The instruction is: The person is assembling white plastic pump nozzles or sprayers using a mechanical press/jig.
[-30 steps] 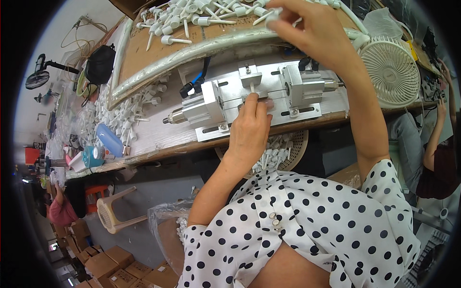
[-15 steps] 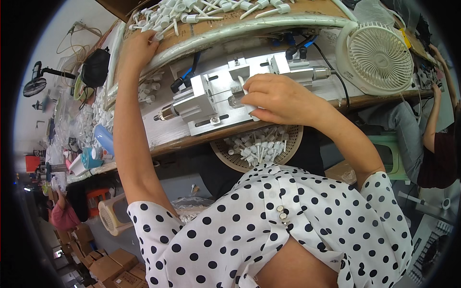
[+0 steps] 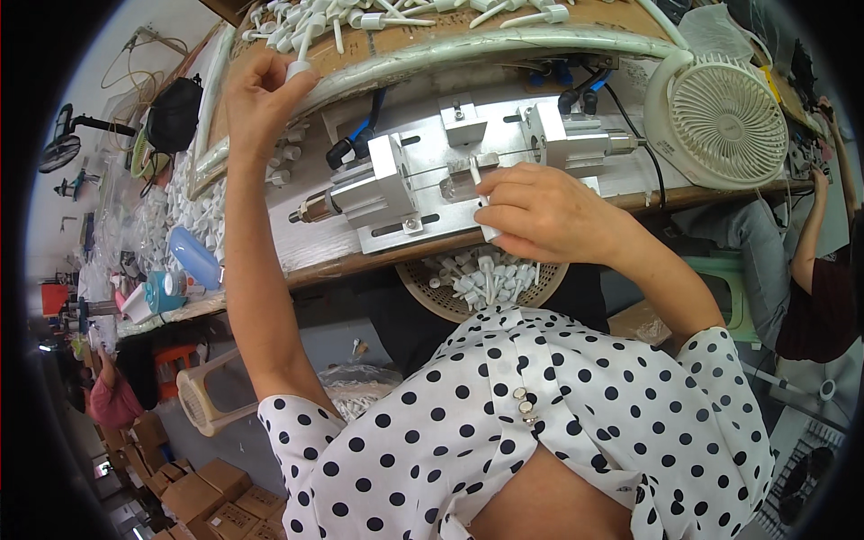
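My left hand [image 3: 263, 101], at the far left of the bench, pinches a white cap with a thin stick [image 3: 299, 69]; the stick points up toward a pile of similar pieces. My right hand [image 3: 551, 214] is closed on another white capped stick [image 3: 490, 230], its stick pointing away from me. That hand is just in front of the aluminium fixture [image 3: 387, 184], beside the small clear block [image 3: 457, 185] at its middle. The fingers partly hide the piece and the fixture's right-hand front.
White capped sticks [image 3: 369, 20] lie heaped on a cardboard-covered board behind a pale tube rim [image 3: 423, 58]. A beige basket [image 3: 421, 290] of such pieces is below the bench edge. A white fan [image 3: 720, 121] stands at right. Black hoses and cables run behind the fixture.
My left hand has lifted a capped stick at the pile's edge, its stick now upright. My right hand has drawn slightly toward me with its piece. The view has shifted a little.
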A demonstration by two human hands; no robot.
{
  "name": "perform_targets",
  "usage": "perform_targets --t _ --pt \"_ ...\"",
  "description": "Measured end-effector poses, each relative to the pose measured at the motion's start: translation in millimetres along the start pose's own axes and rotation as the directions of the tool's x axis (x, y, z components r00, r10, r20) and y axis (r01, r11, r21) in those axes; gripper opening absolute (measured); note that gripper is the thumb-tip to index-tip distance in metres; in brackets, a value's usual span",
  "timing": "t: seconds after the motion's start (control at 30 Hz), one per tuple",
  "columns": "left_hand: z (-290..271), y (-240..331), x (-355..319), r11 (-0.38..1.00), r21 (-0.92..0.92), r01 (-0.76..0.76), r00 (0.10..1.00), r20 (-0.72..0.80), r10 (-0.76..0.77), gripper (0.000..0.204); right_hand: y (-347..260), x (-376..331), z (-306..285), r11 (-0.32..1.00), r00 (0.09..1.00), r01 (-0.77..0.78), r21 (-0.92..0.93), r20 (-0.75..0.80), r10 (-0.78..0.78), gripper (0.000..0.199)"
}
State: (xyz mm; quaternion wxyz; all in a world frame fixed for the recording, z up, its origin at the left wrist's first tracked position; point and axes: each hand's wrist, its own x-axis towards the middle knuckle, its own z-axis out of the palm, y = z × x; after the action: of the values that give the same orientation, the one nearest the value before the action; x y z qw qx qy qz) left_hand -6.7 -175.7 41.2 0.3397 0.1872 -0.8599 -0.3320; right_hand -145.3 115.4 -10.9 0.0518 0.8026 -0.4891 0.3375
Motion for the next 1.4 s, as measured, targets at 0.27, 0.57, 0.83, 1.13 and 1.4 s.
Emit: perform_targets --t 0.27,0.57,0.83,1.13,1.4 --pt "35.7 59.1 -55.4 0.909 -0.392 0.141 0.989 0.007 -0.151 0.021 19.7 4.6 10.8 0.988 0.999 0.015 -0.152 0.038 -0.01 0.011" --pt "78.0 76.7 -136.7 0.92 -0.368 0.133 0.986 -0.046 -0.161 0.023 50.9 34.2 -30.1 0.992 0.991 -0.121 0.045 0.064 0.118 0.018" --pt "114.9 97.0 -154.8 0.999 -0.023 -0.033 0.999 -0.014 0.032 0.026 153.4 40.9 -96.2 0.764 0.843 -0.46 -0.452 0.048 0.536 0.013" --pt "143.8 93.7 -144.5 0.957 0.22 -0.191 0.981 0.075 0.179 0.025 83.7 16.0 -103.2 0.81 0.817 -0.508 0.292 -0.136 0.561 0.015" --pt "109.4 91.8 -93.0 0.961 0.072 -0.266 0.941 0.237 0.242 0.021 9.2 -21.1 -61.7 0.867 0.871 -0.349 0.355 -0.219 0.44 0.022"
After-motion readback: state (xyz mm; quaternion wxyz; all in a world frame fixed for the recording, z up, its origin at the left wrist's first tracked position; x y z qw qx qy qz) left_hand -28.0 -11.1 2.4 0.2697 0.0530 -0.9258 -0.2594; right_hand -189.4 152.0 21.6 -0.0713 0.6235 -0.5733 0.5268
